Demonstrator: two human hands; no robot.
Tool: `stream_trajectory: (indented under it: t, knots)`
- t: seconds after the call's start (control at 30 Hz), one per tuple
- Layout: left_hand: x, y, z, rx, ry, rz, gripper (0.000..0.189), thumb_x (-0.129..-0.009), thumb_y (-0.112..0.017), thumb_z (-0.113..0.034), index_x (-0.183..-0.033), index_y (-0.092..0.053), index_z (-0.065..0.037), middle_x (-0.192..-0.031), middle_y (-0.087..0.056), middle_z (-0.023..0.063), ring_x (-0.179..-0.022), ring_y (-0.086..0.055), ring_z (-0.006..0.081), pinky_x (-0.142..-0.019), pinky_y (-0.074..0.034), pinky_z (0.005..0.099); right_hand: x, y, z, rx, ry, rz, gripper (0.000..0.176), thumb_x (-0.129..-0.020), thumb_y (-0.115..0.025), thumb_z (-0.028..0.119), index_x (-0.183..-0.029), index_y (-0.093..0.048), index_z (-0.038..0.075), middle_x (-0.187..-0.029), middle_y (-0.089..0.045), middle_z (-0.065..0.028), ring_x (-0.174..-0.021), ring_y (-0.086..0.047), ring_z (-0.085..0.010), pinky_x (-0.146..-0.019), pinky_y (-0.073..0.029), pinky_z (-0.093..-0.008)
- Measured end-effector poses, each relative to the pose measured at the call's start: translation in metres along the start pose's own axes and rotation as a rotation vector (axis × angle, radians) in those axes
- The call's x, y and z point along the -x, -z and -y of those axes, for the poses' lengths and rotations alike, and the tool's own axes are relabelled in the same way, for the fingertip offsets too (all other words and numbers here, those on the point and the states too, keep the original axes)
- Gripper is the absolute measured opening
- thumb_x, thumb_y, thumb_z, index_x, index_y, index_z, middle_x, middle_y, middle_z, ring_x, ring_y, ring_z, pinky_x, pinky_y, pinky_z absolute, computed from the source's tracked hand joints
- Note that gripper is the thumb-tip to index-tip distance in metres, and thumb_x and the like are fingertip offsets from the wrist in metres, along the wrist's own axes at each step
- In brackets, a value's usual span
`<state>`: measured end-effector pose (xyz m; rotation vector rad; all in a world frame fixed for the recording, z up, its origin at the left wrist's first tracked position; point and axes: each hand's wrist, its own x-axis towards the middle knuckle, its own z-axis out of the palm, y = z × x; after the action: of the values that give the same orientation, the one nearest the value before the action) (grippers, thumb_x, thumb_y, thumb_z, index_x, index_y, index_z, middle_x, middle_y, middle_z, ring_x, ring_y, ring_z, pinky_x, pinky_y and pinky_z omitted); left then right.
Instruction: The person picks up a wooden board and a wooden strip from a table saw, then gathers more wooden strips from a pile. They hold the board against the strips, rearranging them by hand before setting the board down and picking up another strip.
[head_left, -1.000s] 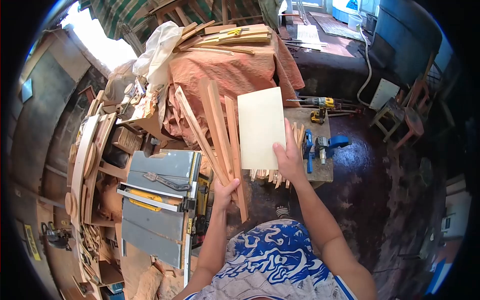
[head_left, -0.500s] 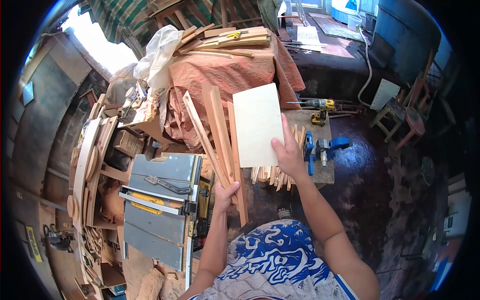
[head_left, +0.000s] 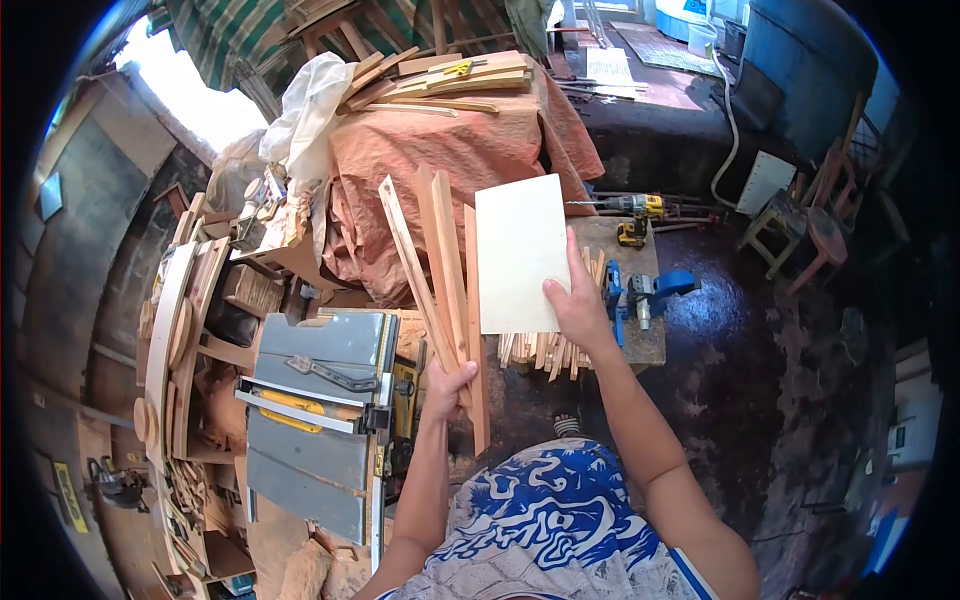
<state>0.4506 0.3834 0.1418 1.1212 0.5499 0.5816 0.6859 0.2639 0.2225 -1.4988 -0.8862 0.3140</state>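
Left hand: clasped around strips near their lower ends; right hand: pinching board by its right edge, just beside the strips. Seemingly at a holding step, next move calling for firm grips on both. Hidden: far side of each grip; cannot tell of any contact between strips and board.

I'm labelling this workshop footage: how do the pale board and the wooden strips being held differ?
The pale board is one broad rectangle; the wooden strips are several long, narrow pieces. The board is cream, the strips browner. The right grip holds the board; the left grip holds the strips, fanned at their far ends. Both are held in the air.
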Motion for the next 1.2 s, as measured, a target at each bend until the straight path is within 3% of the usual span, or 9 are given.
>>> stream_trajectory:
  t: [0.4, 0.57, 0.63, 0.8, 0.87, 0.93, 1.0, 1.13, 1.2]
  knots:
    - [-0.009, -0.013, 0.018, -0.036, 0.031, -0.001, 0.055, -0.085, -0.076, -0.012, -0.132, -0.052, 0.003, -0.108, -0.068, 0.0103, -0.094, -0.068, 0.0193, -0.084, -0.058, 0.0359, 0.014, 0.008, -0.014, 0.081, -0.056, -0.017, 0.080, -0.095, -0.051, 0.001, -0.164, -0.011, -0.001, -0.151, -0.049, -0.0284, -0.139, -0.052, -0.0317, -0.114, -0.038, -0.0348]
    - [-0.025, -0.023, 0.035, -0.078, 0.056, 0.009, 0.050, -0.088, -0.073, -0.008, -0.132, -0.052, 0.004, -0.106, -0.068, 0.0122, -0.089, -0.070, 0.0202, -0.078, -0.060, 0.0343, 0.012, 0.028, -0.046, -0.067, -0.171, 0.039, 0.080, -0.094, -0.053, 0.000, -0.163, -0.012, -0.004, -0.153, -0.046, -0.0289, -0.142, -0.048, -0.0310, -0.116, -0.036, -0.0335]
    - [-0.036, -0.031, 0.025, 0.119, 0.020, -0.093, 0.046, -0.089, -0.071, -0.006, -0.130, -0.052, 0.004, -0.105, -0.069, 0.0128, -0.086, -0.071, 0.0202, -0.076, -0.061, 0.0331, 0.028, 0.024, -0.050, -0.308, -0.220, 0.179, 0.081, -0.092, -0.055, -0.003, -0.163, -0.015, -0.005, -0.159, -0.040, -0.0203, -0.144, -0.041, -0.0221, -0.118, -0.030, -0.0310]
    - [-0.051, -0.029, 0.033, -0.056, -0.026, -0.108, 0.045, -0.090, -0.072, -0.007, -0.128, -0.053, 0.006, -0.104, -0.069, 0.0145, -0.087, -0.072, 0.0227, -0.077, -0.063, 0.0350, 0.049, 0.023, -0.041, -0.198, -0.206, 0.132, 0.079, -0.091, -0.054, -0.001, -0.161, -0.018, -0.006, -0.157, -0.042, -0.0246, -0.146, -0.041, -0.0259, -0.119, -0.030, -0.0317]
    - [-0.071, -0.029, 0.034, -0.042, 0.021, -0.345, 0.044, -0.091, -0.071, -0.007, -0.129, -0.052, 0.008, -0.104, -0.068, 0.0161, -0.087, -0.072, 0.0255, -0.077, -0.063, 0.0363, 0.057, 0.036, -0.036, -0.214, -0.272, 0.330, 0.080, -0.090, -0.054, -0.001, -0.162, -0.018, -0.005, -0.157, -0.042, -0.0235, -0.145, -0.041, -0.0252, -0.119, -0.030, -0.0314]
    - [-0.099, -0.017, 0.023, 0.028, 0.038, -0.513, 0.038, -0.092, -0.067, -0.001, -0.126, -0.053, 0.008, -0.106, -0.068, 0.0180, -0.088, -0.072, 0.0271, -0.076, -0.063, 0.0367, 0.079, 0.051, -0.041, -0.141, -0.236, 0.358, 0.081, -0.088, -0.053, -0.001, -0.162, -0.020, -0.003, -0.156, -0.043, -0.0224, -0.143, -0.043, -0.0247, -0.118, -0.031, -0.0314]
    - [-0.133, 0.030, 0.037, 0.048, 0.057, -0.386, 0.035, -0.091, -0.067, 0.001, -0.124, -0.055, 0.007, -0.106, -0.068, 0.0171, -0.090, -0.071, 0.0254, -0.075, -0.063, 0.0368, 0.095, 0.081, -0.045, -0.187, -0.280, 0.594, 0.082, -0.087, -0.055, -0.001, -0.162, -0.021, -0.003, -0.154, -0.046, -0.0199, -0.140, -0.046, -0.0217, -0.116, -0.033, -0.0310]
    - [-0.158, 0.021, 0.056, -0.100, 0.011, -0.351, 0.034, -0.091, -0.068, 0.001, -0.123, -0.057, 0.006, -0.105, -0.069, 0.0141, -0.091, -0.070, 0.0227, -0.077, -0.061, 0.0353, 0.118, 0.145, -0.041, -0.269, -0.472, 0.594, 0.084, -0.086, -0.056, 0.000, -0.162, -0.021, -0.004, -0.153, -0.048, -0.0165, -0.137, -0.047, -0.0189, -0.115, -0.035, -0.0302]
    - [-0.164, -0.014, 0.060, -0.190, -0.020, -0.305, 0.034, -0.091, -0.068, 0.001, -0.123, -0.058, 0.004, -0.103, -0.069, 0.0112, -0.090, -0.070, 0.0203, -0.078, -0.059, 0.0330, 0.133, 0.167, -0.056, -0.334, -0.581, 0.385, 0.086, -0.085, -0.058, -0.002, -0.162, -0.021, -0.005, -0.156, -0.045, -0.0141, -0.140, -0.045, -0.0173, -0.117, -0.033, -0.0314]
